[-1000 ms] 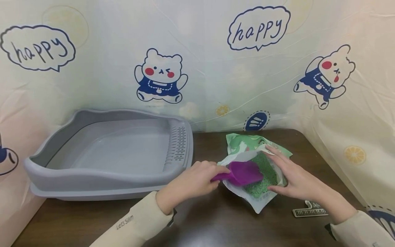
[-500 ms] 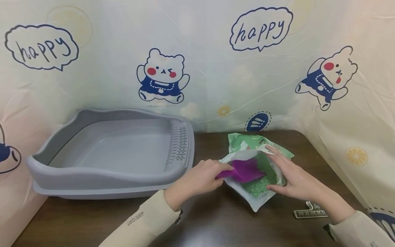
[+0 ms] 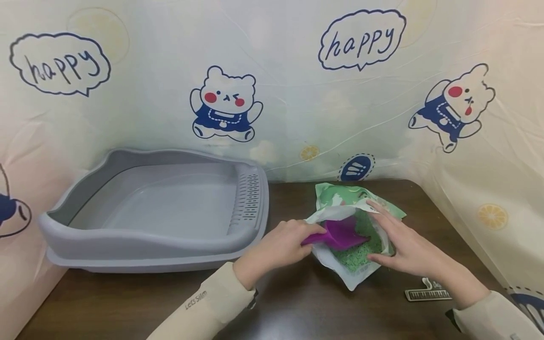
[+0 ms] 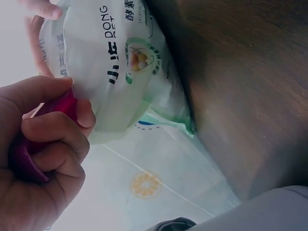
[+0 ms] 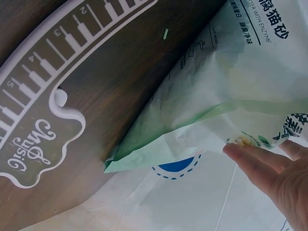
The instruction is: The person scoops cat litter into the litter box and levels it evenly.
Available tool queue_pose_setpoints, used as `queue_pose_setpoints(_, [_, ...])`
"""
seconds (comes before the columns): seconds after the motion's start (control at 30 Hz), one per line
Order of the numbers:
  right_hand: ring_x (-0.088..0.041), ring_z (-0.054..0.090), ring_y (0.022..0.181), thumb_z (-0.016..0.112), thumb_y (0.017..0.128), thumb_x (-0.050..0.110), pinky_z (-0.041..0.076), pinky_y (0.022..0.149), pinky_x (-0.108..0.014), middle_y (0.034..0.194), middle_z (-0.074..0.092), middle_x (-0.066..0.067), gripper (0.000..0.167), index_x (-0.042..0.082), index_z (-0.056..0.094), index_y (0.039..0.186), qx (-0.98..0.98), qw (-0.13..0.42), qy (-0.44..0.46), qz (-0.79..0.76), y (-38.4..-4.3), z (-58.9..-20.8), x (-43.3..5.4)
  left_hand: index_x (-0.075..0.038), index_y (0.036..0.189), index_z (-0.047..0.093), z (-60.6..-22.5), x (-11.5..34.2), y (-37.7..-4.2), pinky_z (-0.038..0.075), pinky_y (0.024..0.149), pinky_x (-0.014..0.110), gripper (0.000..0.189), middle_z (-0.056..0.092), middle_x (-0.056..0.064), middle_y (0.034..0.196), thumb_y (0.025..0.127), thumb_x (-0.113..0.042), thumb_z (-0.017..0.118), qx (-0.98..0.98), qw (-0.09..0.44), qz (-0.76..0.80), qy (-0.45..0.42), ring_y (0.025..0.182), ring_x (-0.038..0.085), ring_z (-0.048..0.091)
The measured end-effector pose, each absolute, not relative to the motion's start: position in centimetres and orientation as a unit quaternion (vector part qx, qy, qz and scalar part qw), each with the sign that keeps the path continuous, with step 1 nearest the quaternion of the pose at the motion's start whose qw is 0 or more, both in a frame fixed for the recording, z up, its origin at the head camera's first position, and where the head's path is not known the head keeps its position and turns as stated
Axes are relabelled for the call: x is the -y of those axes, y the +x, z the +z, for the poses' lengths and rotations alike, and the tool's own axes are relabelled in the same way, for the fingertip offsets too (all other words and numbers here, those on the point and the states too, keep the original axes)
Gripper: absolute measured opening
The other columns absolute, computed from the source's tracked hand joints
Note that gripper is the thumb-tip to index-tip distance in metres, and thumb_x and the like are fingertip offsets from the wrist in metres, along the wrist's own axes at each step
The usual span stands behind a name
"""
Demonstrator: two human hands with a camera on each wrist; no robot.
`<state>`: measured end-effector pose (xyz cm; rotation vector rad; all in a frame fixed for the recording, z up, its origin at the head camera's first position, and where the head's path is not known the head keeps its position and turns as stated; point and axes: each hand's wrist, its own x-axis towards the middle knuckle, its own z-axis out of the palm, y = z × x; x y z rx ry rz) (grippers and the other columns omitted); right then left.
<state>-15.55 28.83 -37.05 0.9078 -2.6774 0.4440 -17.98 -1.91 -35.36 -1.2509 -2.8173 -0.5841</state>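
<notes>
My left hand (image 3: pixel 282 243) grips the handle of a purple scoop (image 3: pixel 340 233), its fingers curled around it in the left wrist view. The scoop's blade lies inside the mouth of a cat litter bag (image 3: pixel 335 215), against green pellet litter (image 3: pixel 359 259). The blade's tip is partly in the pellets. My right hand (image 3: pixel 410 245) holds the bag's right side, the thumb over the mouth and the fingers along the outside. In the right wrist view those fingers are nearly straight against the printed bag (image 5: pixel 192 96). The left wrist view shows the bag's white front (image 4: pixel 103 57).
A large grey litter box (image 3: pixel 148 248) with a slotted right edge stands left of the bag. Right of the bag, under my right forearm, lies a flat piano-key ruler (image 3: pixel 427 295) marked "Music". One loose green pellet (image 5: pixel 165 33) is on the dark wooden table (image 3: pixel 289 293).
My left hand has moved slightly right, and the purple scoop has gone deeper into the bag, its blade turning a little. My right hand stays in place on the bag.
</notes>
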Motion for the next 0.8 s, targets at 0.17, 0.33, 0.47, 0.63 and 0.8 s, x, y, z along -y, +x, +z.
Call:
queue_pose_setpoints(0.17, [-0.033,0.045,0.136,0.086,0.076,0.039,0.037,0.107,-0.025,0.162,0.028,-0.011,0.096,0.010,0.034,0.152,0.933,0.134,0.298,0.149,-15.8,-37.1,-28.8,-0.021,0.129,0.066,-35.6,1.7,-18.3,0.050,0.072,0.022,0.037,0.072,0.000,0.117,0.093,-0.013,0.065,0.899,0.009,-0.191,-0.395,0.089,0.012,0.062])
queue_pose_setpoints(0.33, [-0.034,0.047,0.135,0.085,0.076,0.039,0.048,0.101,-0.047,0.163,0.027,-0.011,0.097,0.011,0.032,0.153,0.937,0.126,0.286,0.153,-16.1,-37.1,-28.8,-0.021,0.130,0.066,-36.1,1.4,-18.7,0.054,0.074,0.027,0.038,0.072,0.001,0.117,0.093,-0.013,0.064,0.896,0.036,-0.185,-0.403,0.094,0.014,0.066])
queue_pose_setpoints(0.47, [-0.037,0.048,0.133,0.084,0.078,0.038,0.049,0.096,-0.056,0.162,0.026,-0.014,0.096,0.010,0.031,0.153,0.934,0.121,0.293,0.165,-16.2,-37.1,-28.9,-0.020,0.131,0.065,-36.6,1.2,-18.9,0.055,0.080,0.031,0.038,0.071,0.001,0.119,0.094,-0.013,0.063,0.894,0.043,-0.193,-0.402,0.100,0.017,0.067])
queue_pose_setpoints(0.63, [-0.037,0.048,0.133,0.084,0.079,0.038,0.050,0.096,-0.056,0.162,0.026,-0.014,0.097,0.011,0.029,0.154,0.935,0.111,0.289,0.175,-16.0,-37.1,-28.9,-0.020,0.130,0.065,-37.1,1.0,-18.9,0.055,0.081,0.032,0.038,0.072,0.002,0.117,0.094,-0.013,0.063,0.892,0.048,-0.198,-0.404,0.099,0.017,0.068])
queue_pose_setpoints(0.8, [-0.036,0.047,0.134,0.084,0.078,0.036,0.048,0.097,-0.056,0.163,0.026,-0.013,0.095,0.011,0.031,0.153,0.934,0.116,0.292,0.169,-16.3,-37.2,-28.9,-0.020,0.130,0.064,-37.2,1.3,-18.8,0.055,0.079,0.033,0.037,0.072,0.003,0.116,0.094,-0.012,0.062,0.889,0.057,-0.200,-0.408,0.097,0.018,0.068])
